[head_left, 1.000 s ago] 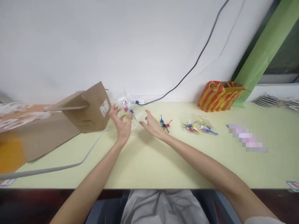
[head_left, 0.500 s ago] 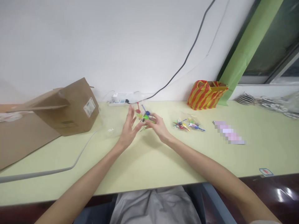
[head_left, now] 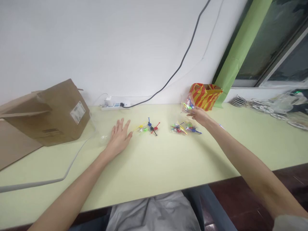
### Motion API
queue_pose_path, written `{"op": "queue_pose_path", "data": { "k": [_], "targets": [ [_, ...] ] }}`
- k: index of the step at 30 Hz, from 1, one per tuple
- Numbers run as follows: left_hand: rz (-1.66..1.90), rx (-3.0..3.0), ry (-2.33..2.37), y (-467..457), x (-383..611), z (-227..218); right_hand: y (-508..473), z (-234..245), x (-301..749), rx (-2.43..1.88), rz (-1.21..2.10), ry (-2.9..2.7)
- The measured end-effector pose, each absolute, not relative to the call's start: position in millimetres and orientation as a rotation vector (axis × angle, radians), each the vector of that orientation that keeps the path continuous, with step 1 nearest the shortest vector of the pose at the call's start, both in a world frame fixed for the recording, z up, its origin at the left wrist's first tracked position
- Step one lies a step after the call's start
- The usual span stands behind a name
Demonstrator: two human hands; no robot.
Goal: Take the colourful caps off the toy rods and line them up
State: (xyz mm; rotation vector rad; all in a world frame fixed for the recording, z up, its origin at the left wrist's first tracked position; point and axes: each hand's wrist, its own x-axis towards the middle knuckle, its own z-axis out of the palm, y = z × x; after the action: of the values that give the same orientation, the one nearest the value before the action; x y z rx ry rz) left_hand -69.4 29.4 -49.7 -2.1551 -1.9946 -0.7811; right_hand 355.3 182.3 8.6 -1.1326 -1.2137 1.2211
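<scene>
My left hand [head_left: 119,138] lies flat and open on the pale green table [head_left: 154,170], holding nothing. To its right is a small loose group of colourful plastic sticks and pieces [head_left: 148,127] in red, blue, yellow and green. Just left of it sits a crumpled transparent plastic bag [head_left: 104,137], barely visible. My right hand [head_left: 200,116] pinches the top of a transparent bag of coloured pieces [head_left: 188,104], lifted above the table. Below that hand lies another bag of coloured plastic pieces [head_left: 184,128].
A tilted cardboard box [head_left: 60,112] stands at the left, with a grey cable [head_left: 67,170] along the table. A white power strip [head_left: 115,105] sits against the wall. A red-and-yellow striped bag [head_left: 205,95] stands at the back right, beyond my right hand.
The loose pieces are no longer between my hands and lie on the table. My left hand has dropped flat beside them. My right hand has moved right and lifted a transparent bag.
</scene>
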Motion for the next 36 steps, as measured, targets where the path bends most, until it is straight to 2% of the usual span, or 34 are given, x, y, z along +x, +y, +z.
{"op": "queue_pose_path", "data": {
  "k": [4, 9, 12, 16, 21, 26, 31, 36],
  "targets": [
    [-0.872, -2.159, -2.011, 33, -73, -48, 154, 5, 388, -1.204, 1.322, -1.318],
    [-1.072, -2.198, -1.978, 29, -56, -34, 126, -9, 412, -1.353, 1.212, -1.341],
    [-1.145, -2.181, -1.943, 25, -50, -29, 119, -15, 416, -1.458, 1.063, -1.415],
    [-1.185, -2.162, -1.869, 22, -53, -27, 121, -24, 418, -1.608, 0.696, -1.717],
    [-1.125, -2.191, -1.838, 23, -54, -27, 141, -37, 417, -1.705, 0.504, -1.897],
    [-0.851, -2.372, -1.795, 21, -46, -33, 154, -45, 407, -1.778, 0.282, -1.930],
    [-0.696, -2.535, -1.715, 17, -37, -37, 143, -32, 370, -1.472, -0.067, -1.862],
    [-0.657, -2.664, -1.669, 10, -32, -33, 114, -20, 280, -0.949, 0.075, -2.292]
  ]
}}
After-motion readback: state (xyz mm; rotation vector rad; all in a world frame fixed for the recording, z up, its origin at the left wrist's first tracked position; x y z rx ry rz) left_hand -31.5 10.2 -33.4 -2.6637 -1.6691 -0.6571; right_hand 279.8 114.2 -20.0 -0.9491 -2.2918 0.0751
